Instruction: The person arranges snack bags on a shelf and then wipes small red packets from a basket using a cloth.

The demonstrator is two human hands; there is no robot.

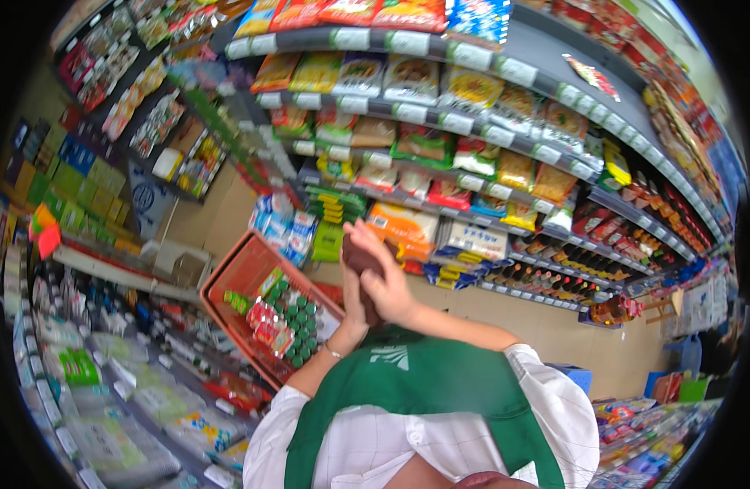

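Note:
In front of my green apron [436,373], my two hands are raised with a dark reddish-brown object [364,257] between them. It looks soft, perhaps a folded cloth, but blur leaves its kind unsettled. My left hand [352,296] lies flat along its left side, and a bracelet circles that wrist. My right hand [390,284] presses from the other side, thumb across the object and fingers pointing away from me. Left of the hands stands an orange-red plastic crate [228,312] holding several green-capped containers [298,321], red-and-white packets [268,327] and green packets [271,282].
A grey store shelf [405,110] with bagged foods curves ahead. Bottles [533,275] line its lower right tiers. Large orange bags [405,229] sit low behind my hands. Another shelf with packaged goods [112,440] runs along my left. A blue stool [570,376] stands to the right.

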